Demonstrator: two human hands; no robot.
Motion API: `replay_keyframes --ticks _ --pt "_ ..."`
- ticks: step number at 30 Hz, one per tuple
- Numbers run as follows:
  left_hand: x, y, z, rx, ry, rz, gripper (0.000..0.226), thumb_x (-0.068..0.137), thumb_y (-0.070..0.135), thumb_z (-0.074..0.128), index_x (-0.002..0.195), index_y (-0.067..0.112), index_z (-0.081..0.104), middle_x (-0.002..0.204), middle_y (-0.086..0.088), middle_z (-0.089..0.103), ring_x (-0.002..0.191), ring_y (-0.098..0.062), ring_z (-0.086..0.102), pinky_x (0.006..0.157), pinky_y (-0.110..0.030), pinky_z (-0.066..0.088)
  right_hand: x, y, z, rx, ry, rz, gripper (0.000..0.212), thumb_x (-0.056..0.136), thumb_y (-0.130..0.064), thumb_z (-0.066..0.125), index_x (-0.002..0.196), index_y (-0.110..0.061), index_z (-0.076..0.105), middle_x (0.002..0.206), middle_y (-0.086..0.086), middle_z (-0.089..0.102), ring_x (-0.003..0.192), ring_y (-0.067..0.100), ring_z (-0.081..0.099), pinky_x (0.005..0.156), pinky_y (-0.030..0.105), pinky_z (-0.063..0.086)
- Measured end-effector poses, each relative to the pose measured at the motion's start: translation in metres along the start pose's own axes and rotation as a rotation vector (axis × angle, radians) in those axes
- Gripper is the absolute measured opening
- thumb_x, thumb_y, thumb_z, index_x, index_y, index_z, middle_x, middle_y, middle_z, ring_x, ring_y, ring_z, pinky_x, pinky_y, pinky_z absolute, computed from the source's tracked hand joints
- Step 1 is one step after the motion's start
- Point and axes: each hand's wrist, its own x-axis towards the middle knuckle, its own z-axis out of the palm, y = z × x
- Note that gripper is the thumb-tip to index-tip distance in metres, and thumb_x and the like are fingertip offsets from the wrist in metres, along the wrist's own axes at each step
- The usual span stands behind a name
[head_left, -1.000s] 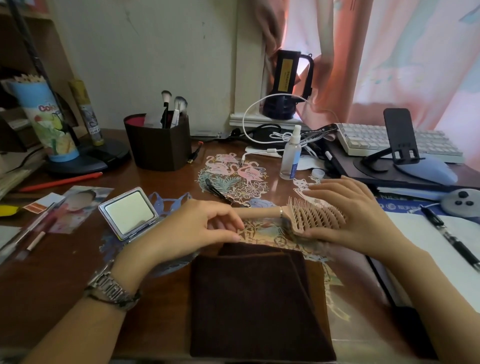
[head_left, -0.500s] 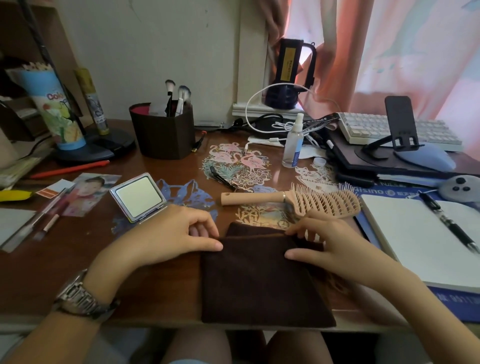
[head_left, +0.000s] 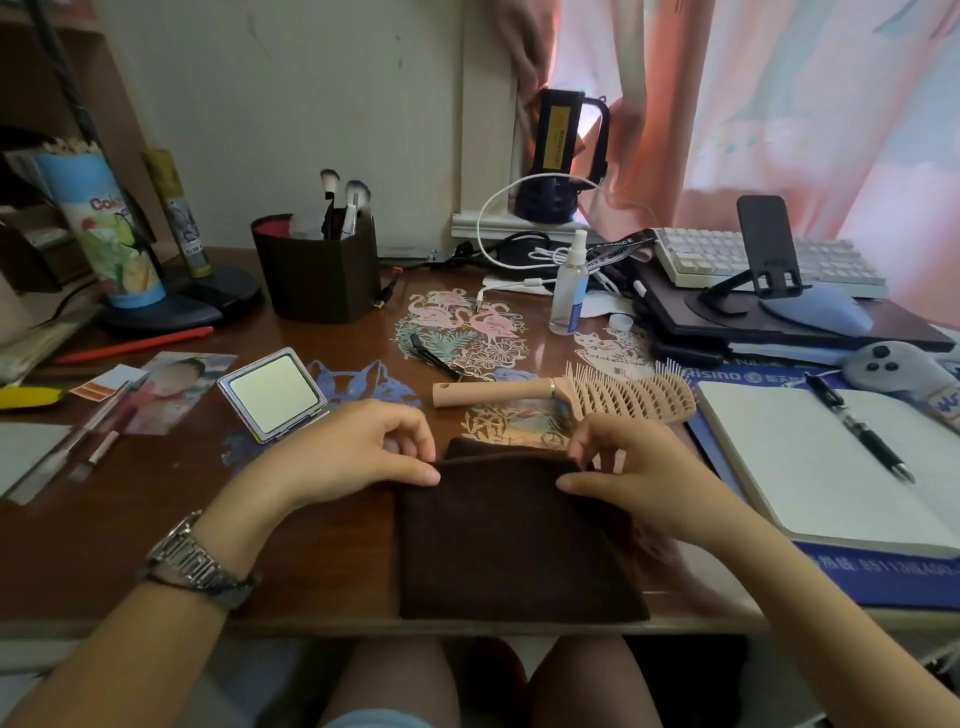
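Two corners of a brown cloth are being pinched, one by each hand, at the cloth's far edge. The cloth lies flat on the wooden desk, directly in front of the person, and its near edge reaches the desk's front rim. The far left corner is gripped between thumb and curled fingers of the left hand, on whose wrist a metal watch is worn. The far right corner is pinched in the same way by the right hand. A second layer of fabric is seen just behind the pinched edge, though whether a pouch or a plainly folded cloth is shown cannot be told. The material is judged to be soft, light and limp, with a napped surface that should not slip between the fingers. No shape will be kept by it once lifted, so sagging in the middle is to be expected. It is best held as it is now, at both corners of one edge, with only the top layer taken if the layers are to be parted. A pale hairbrush lies just beyond the cloth, apart from both hands. A compact mirror stands to the left, and an open notebook lies to the right.
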Motion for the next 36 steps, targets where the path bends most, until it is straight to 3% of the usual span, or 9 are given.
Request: replay_keyframes --ticks 7,10,16,25,31,36 --pt "0.021 0.018 0.016 -0.123 0.246 0.106 0.018 0.074 0.014 0.080 0.081 0.026 0.069 0.084 0.006 0.068 0.073 -0.002 0.063 0.072 -0.017 0.049 -0.012 0.005 -0.013 -0.022 0.128 0.088 0.020 0.074 -0.022 0.077 0.072 -0.027 0.058 0.070 -0.011 0.061 0.061 -0.001 0.053 0.057 0.010 0.043" --pt "0.027 0.016 0.026 -0.034 0.243 0.085 0.022 0.073 0.020 0.081 0.087 0.030 0.067 0.094 0.006 0.066 0.083 -0.008 0.063 0.073 -0.016 0.049 -0.016 0.010 -0.012 -0.075 0.091 0.165 0.019 0.076 -0.030 0.075 0.079 -0.029 0.057 0.081 -0.011 0.061 0.071 0.001 0.056 0.058 0.014 0.042" --pt "0.018 0.013 0.027 0.033 0.217 -0.014 0.032 0.076 0.037 0.076 0.104 0.031 0.061 0.093 0.014 0.057 0.081 -0.001 0.057 0.069 -0.014 0.042 -0.020 0.011 -0.013 -0.079 0.074 0.294 0.035 0.073 -0.043 0.074 0.095 -0.029 0.052 0.092 -0.011 0.056 0.081 0.002 0.056 0.062 0.015 0.043" --pt "0.016 0.016 0.029 -0.108 0.215 0.007 0.035 0.073 0.024 0.080 0.099 0.031 0.058 0.094 0.011 0.057 0.086 -0.005 0.058 0.080 -0.025 0.050 -0.018 0.004 -0.010 0.065 0.017 0.307 0.033 0.074 -0.029 0.077 0.097 -0.031 0.054 0.090 -0.011 0.060 0.083 0.004 0.058 0.071 0.020 0.048" --pt "0.016 0.017 0.028 -0.133 0.245 0.040 0.035 0.073 0.021 0.081 0.097 0.032 0.058 0.093 0.009 0.060 0.082 -0.009 0.061 0.078 -0.024 0.050 -0.013 -0.001 -0.009 0.167 0.077 0.220 0.038 0.072 -0.009 0.078 0.091 -0.029 0.052 0.086 -0.006 0.063 0.074 0.008 0.065 0.064 0.021 0.049" --pt "0.015 0.010 0.019 -0.212 0.344 0.047 0.035 0.071 0.016 0.083 0.092 0.033 0.060 0.092 0.007 0.063 0.085 -0.017 0.064 0.082 -0.029 0.049 -0.001 -0.004 -0.010 0.200 0.157 0.121 0.040 0.070 -0.004 0.079 0.089 -0.027 0.053 0.081 -0.005 0.062 0.070 0.014 0.064 0.068 0.030 0.053"
